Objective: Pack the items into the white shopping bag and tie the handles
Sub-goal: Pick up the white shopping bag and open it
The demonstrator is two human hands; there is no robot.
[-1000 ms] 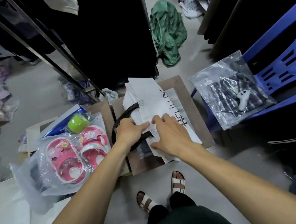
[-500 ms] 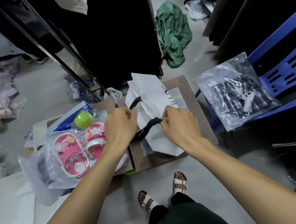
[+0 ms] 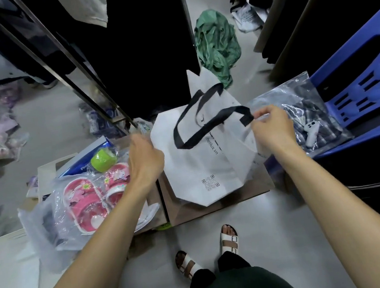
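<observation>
A white shopping bag (image 3: 201, 166) with black handles (image 3: 215, 121) and a printed QR code is spread out in the air over a brown cardboard box (image 3: 216, 205). My left hand (image 3: 145, 159) grips the bag's left edge. My right hand (image 3: 271, 128) pinches its right edge beside a handle end. To the left lie pink children's sandals in a clear plastic bag (image 3: 87, 200), a green tape roll (image 3: 103, 156) and a blue packet (image 3: 87, 157). A checked garment in a clear bag (image 3: 301, 114) with a white controller (image 3: 311, 131) on it rests on a blue plastic chair (image 3: 365, 87).
Dark clothes hang on a metal rack (image 3: 73, 69) ahead. A green cloth (image 3: 217, 43) lies on the floor beyond the box. White flat bags (image 3: 10, 271) lie at the lower left, packaged goods at the far left. My sandalled feet (image 3: 207, 250) stand just before the box.
The folded bag lay flat on the box under both hands. My hands have lifted it and moved apart, pulling it open, and the handles now hang free.
</observation>
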